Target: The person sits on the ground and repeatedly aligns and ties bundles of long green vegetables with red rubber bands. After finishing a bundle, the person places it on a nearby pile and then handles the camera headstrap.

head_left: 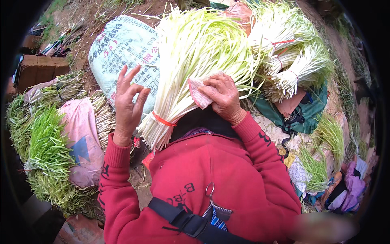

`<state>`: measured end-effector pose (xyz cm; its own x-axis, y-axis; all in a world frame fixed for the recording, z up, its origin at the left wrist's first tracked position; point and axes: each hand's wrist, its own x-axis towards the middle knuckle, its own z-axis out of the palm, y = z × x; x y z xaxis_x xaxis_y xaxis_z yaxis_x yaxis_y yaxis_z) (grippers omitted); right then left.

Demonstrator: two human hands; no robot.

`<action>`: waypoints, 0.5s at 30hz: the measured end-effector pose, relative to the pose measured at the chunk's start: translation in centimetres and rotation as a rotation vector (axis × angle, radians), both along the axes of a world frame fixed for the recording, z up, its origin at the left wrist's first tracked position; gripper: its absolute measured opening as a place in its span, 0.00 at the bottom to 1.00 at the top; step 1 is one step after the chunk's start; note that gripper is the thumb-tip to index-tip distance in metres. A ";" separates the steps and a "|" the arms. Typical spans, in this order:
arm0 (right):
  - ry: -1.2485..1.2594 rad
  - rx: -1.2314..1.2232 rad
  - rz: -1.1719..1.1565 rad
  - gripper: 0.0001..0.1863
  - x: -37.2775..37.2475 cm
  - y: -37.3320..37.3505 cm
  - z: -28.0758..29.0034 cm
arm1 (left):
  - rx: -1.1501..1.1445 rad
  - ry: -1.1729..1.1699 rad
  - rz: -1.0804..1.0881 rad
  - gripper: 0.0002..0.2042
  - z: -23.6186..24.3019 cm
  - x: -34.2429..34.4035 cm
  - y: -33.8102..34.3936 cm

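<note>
A large bundle of blanched chives (203,49), white at the stalks and yellow-green at the leaves, lies across my lap, with its cut ends toward the lower left. A red band (164,119) circles it near those ends. My right hand (223,95) is closed on a pink-edged, pale mesh cloth (199,92), pressed against the right side of the stalks. My left hand (131,99) is raised beside the bundle, apart from it, its fingers spread and nothing visible in them. Behind it stands a stuffed pale-blue sack (118,53).
Several banded bundles of chives (294,75) are piled at the upper right over a green cloth (315,110). To the left lie green leafy bundles (46,142) and a pink cloth (83,134). Bricks (40,69) sit far left; purple fabric (352,187) lies at right.
</note>
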<state>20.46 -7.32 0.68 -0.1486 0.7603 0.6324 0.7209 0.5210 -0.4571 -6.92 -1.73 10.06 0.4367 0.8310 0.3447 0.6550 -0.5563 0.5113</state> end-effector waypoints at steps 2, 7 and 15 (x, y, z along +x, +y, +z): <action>0.001 0.002 0.024 0.15 -0.1 -0.5 0.1 | 0.110 0.079 -0.150 0.04 0.2 4.7 0.5; 0.011 -0.011 -0.009 0.14 0.1 -0.9 -0.1 | 0.244 0.369 -0.143 0.09 -2.3 10.5 4.2; 0.031 -0.001 -0.015 0.16 0.3 -0.9 -0.2 | 0.238 0.349 -0.102 0.08 -4.4 10.9 4.9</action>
